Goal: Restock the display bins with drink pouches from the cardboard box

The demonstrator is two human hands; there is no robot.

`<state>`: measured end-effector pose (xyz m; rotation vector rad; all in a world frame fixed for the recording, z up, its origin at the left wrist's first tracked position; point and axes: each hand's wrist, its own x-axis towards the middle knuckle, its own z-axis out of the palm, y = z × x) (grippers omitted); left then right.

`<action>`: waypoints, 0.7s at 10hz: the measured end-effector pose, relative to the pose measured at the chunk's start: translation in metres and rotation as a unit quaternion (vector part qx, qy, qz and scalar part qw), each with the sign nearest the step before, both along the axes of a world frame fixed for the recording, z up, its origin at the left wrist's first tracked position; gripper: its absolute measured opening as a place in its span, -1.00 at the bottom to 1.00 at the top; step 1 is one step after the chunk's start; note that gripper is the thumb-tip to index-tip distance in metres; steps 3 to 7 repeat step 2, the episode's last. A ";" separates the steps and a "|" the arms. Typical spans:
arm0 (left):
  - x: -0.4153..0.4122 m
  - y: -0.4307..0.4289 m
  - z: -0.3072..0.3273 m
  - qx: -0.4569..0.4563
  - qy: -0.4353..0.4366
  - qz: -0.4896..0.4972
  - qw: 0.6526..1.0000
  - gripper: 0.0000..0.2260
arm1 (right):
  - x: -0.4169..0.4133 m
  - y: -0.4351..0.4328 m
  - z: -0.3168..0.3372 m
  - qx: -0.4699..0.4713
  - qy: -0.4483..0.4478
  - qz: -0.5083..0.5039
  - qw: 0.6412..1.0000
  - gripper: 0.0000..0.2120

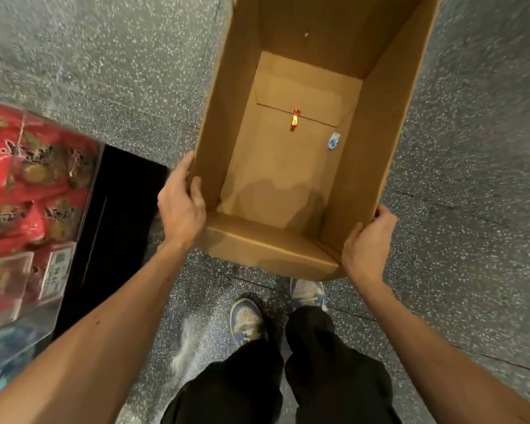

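A tall open cardboard box (239, 87) is held above the speckled floor, its mouth facing me. My left hand (181, 203) grips the near left corner of the rim, thumb inside the wall. My right hand (367, 240) grips the near right corner, fingers curled round the edge. On the box bottom lie only a small red-orange wrapper (294, 120) and a small blue-white scrap (334, 140). At the far left, a clear display bin (62, 264) is packed with red drink pouches (34, 166).
A black base (117, 209) stands beside the display bin, close to my left forearm. A white price label (57, 270) sits on the bin front. My shoes (248, 322) and black trousers are below the box. Grey speckled floor (471, 179) spreads right.
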<state>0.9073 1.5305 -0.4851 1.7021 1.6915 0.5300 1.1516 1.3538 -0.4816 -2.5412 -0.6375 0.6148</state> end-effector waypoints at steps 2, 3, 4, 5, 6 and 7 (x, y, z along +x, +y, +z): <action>0.001 -0.004 0.066 -0.155 0.089 -0.032 0.983 -0.52 | -0.011 0.014 0.056 -0.187 0.056 0.093 0.976 -0.22; 0.001 -0.004 0.066 -0.155 0.089 -0.032 0.983 -0.52 | -0.011 0.014 0.056 -0.187 0.056 0.093 0.976 -0.22; 0.001 -0.004 0.066 -0.155 0.089 -0.032 0.983 -0.52 | -0.011 0.014 0.056 -0.187 0.056 0.093 0.976 -0.22; 0.001 -0.004 0.066 -0.155 0.089 -0.032 0.983 -0.52 | -0.011 0.014 0.056 -0.187 0.056 0.093 0.976 -0.22; 0.001 -0.004 0.066 -0.155 0.089 -0.032 0.983 -0.52 | -0.011 0.014 0.056 -0.187 0.056 0.093 0.976 -0.22; 0.001 -0.004 0.066 -0.155 0.089 -0.032 0.983 -0.52 | -0.011 0.014 0.056 -0.187 0.056 0.093 0.976 -0.22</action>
